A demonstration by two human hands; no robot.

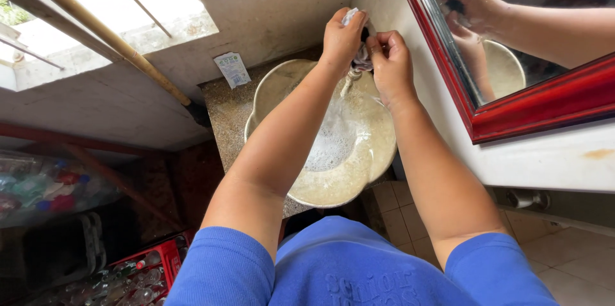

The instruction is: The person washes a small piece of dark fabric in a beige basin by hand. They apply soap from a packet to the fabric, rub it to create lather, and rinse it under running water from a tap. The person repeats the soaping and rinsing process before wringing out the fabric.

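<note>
Both my hands are held over a wide beige basin [378, 158] with a wavy rim, which holds foamy water. My left hand [342, 38] and my right hand [391, 62] are closed together on a small wet cloth [361, 57], dark and whitish, twisted between them. A thin stream of water falls from the cloth into the basin. The basin stands on a speckled stone counter [224, 114].
A red-framed mirror [512, 110] hangs on the white wall at the right and reflects my hands. A small sachet [232, 69] leans on the wall behind the counter. A wooden pole [102, 33] crosses the window. A red crate of bottles [138, 274] stands below left.
</note>
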